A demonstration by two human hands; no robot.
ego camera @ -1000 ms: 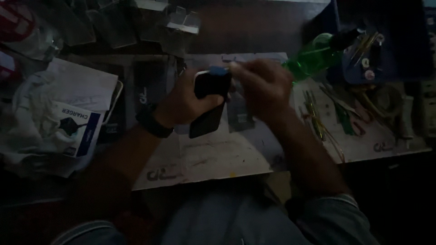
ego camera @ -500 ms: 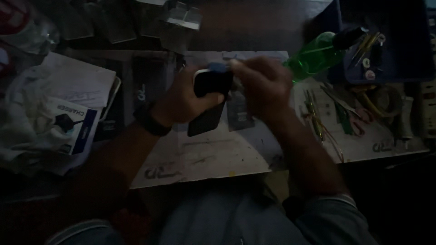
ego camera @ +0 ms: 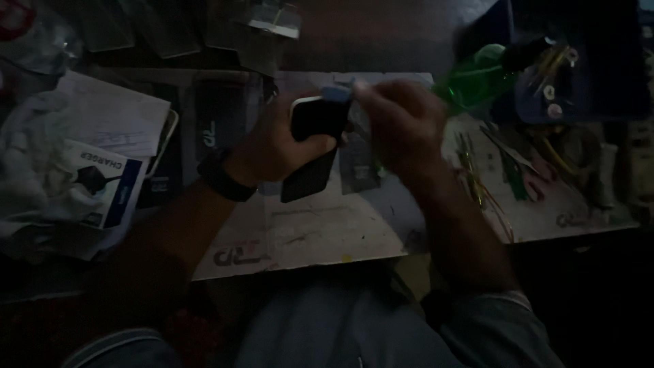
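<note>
Head view: dim and dark all over. Biggest of all, a wide work mat [ego camera: 320, 232] spread flat on the table, pale with scuffs and marks. At the far left, a heap of white papers [ego camera: 109, 123] and a crumpled white bag [ego camera: 27, 163], with a small box [ego camera: 102, 184], white and blue, lying on top. At the far right, a green bottle [ego camera: 477, 78] tipped on its side, next to a blue tub [ego camera: 586, 75] stuffed with odds and ends. Below that, a tangle of thin wires and tools [ego camera: 504, 170] scattered on the mat. Up over the middle of the mat, a dark phone [ego camera: 313, 146] held off the table, tilted, top end near the far edge. Left hand [ego camera: 272, 146] wrapped round the phone from the left side, fingers curled tight, a black watch band [ego camera: 225, 176] on the wrist. Right hand [ego camera: 402, 123] just beside the top of the phone, fingers pinched close on a small light-blue piece [ego camera: 335, 92] pressed to the phone's top edge. Hard to tell what that piece is.
</note>
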